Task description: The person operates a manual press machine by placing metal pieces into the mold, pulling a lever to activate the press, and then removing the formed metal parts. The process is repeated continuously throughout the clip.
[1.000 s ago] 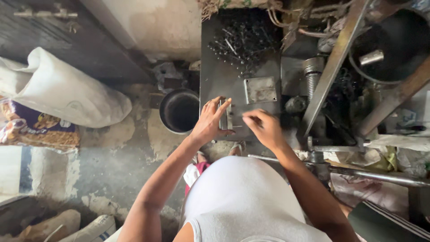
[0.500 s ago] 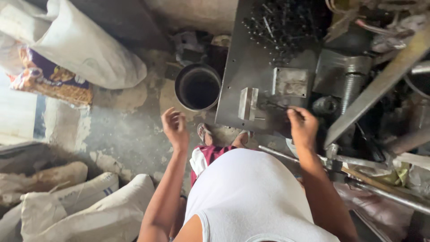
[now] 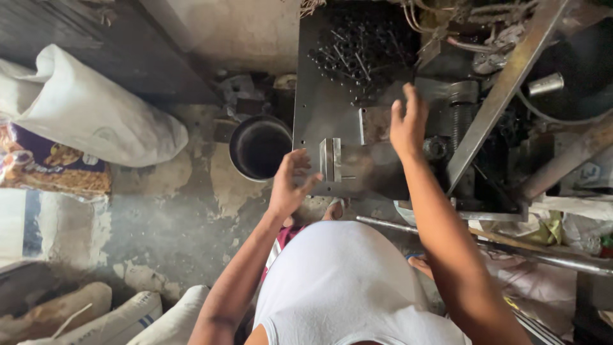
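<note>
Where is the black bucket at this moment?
In the head view, the black bucket stands on the floor, left of the metal plate, just above the left hand.

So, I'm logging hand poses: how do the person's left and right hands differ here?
The left hand hovers at the near edge of the grey metal work plate, beside the round black bucket; the right hand reaches further across the plate, near the pile of dark metal rods. The left's fingers curl; the right's are straighter. Neither plainly grips anything.
</note>
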